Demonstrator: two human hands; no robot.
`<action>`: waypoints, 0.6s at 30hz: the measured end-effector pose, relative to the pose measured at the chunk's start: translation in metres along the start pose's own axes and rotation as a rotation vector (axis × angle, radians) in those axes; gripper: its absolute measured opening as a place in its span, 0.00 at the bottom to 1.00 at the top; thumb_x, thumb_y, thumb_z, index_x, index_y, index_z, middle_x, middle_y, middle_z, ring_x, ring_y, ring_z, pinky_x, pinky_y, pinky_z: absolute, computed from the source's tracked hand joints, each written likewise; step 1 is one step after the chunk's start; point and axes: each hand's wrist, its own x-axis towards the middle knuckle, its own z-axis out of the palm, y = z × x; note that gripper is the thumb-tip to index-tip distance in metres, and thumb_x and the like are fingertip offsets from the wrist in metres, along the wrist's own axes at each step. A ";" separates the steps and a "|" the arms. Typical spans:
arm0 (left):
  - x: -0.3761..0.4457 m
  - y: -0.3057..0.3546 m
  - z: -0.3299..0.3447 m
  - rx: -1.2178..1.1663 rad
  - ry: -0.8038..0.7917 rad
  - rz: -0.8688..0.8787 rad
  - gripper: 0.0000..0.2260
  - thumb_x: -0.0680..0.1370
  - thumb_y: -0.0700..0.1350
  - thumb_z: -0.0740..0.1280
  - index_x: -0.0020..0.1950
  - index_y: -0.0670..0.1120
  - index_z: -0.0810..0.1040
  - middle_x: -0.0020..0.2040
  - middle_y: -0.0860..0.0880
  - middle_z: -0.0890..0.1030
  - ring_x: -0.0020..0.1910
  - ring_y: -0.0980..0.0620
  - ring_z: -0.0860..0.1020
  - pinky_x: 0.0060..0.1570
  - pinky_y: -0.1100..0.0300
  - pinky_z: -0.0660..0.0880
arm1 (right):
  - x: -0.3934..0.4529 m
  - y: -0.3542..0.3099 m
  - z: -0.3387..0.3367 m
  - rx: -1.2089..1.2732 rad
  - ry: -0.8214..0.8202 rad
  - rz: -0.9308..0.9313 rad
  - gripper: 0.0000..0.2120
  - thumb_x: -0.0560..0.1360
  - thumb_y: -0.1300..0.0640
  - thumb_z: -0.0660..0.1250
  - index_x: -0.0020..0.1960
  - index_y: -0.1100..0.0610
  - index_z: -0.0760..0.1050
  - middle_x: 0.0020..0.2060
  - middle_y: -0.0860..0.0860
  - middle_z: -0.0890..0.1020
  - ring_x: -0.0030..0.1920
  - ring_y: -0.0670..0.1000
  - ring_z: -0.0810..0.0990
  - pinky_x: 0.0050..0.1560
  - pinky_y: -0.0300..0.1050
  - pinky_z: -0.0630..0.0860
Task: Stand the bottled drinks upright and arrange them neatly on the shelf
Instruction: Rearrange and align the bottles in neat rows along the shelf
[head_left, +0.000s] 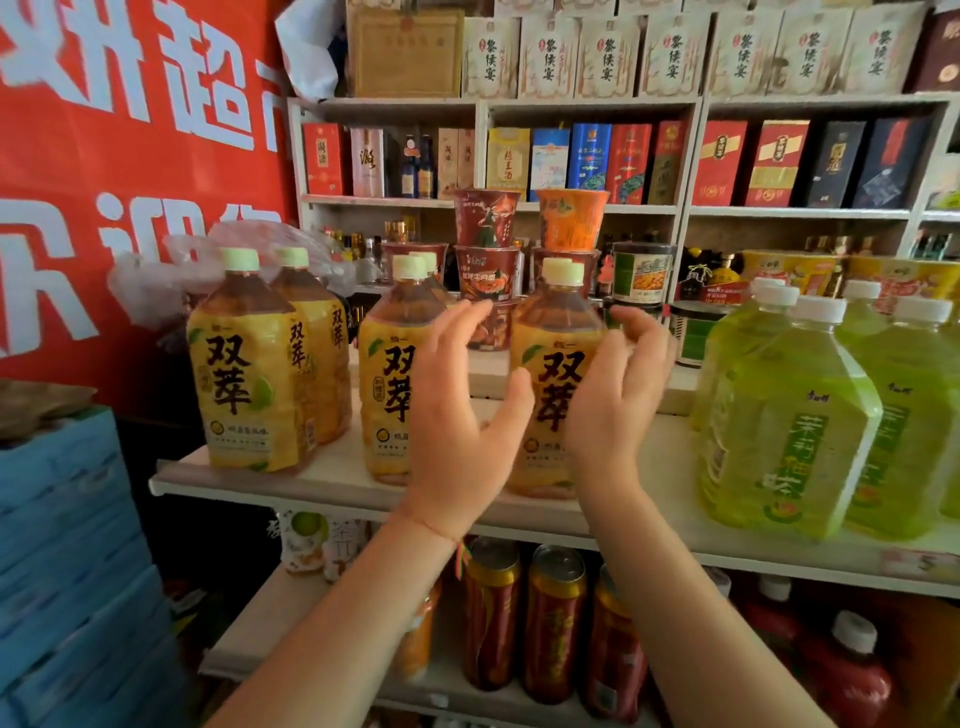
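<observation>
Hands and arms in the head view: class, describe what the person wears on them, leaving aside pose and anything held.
Both forearms are bare, with no sleeves or gloves showing. The left hand has a thin red string bracelet with a small tassel at the wrist. The right hand shows no ring, watch or band.

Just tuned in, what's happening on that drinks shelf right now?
A person is tidying large bottled teas on a shop shelf. Both hands are open on either side of one yellow-label bottle that stands upright near the shelf's front edge: the left hand beside its left flank, the right hand at its right, fingers loosely curved, not clearly gripping. The other yellow-label bottles to its left and the green tea bottles to its right also stand upright.
</observation>
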 end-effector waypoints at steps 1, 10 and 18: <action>0.003 -0.008 -0.012 0.043 0.117 0.114 0.21 0.79 0.42 0.68 0.71 0.37 0.71 0.68 0.43 0.73 0.71 0.47 0.70 0.73 0.56 0.65 | -0.011 -0.013 0.002 0.004 -0.015 -0.208 0.11 0.79 0.62 0.57 0.59 0.59 0.74 0.55 0.51 0.76 0.58 0.50 0.74 0.59 0.40 0.70; 0.035 -0.084 -0.048 -0.426 -0.167 -0.738 0.33 0.69 0.77 0.59 0.67 0.60 0.75 0.61 0.55 0.82 0.61 0.53 0.79 0.64 0.45 0.76 | -0.065 -0.005 0.070 -0.203 -0.755 0.268 0.47 0.67 0.47 0.78 0.76 0.52 0.55 0.67 0.48 0.71 0.67 0.49 0.72 0.66 0.49 0.75; 0.044 -0.107 -0.057 -0.449 -0.320 -0.703 0.40 0.69 0.81 0.53 0.75 0.62 0.68 0.71 0.59 0.75 0.70 0.56 0.72 0.72 0.45 0.67 | -0.067 -0.001 0.086 -0.337 -0.776 0.302 0.43 0.68 0.43 0.78 0.75 0.53 0.58 0.63 0.48 0.76 0.62 0.50 0.77 0.59 0.49 0.79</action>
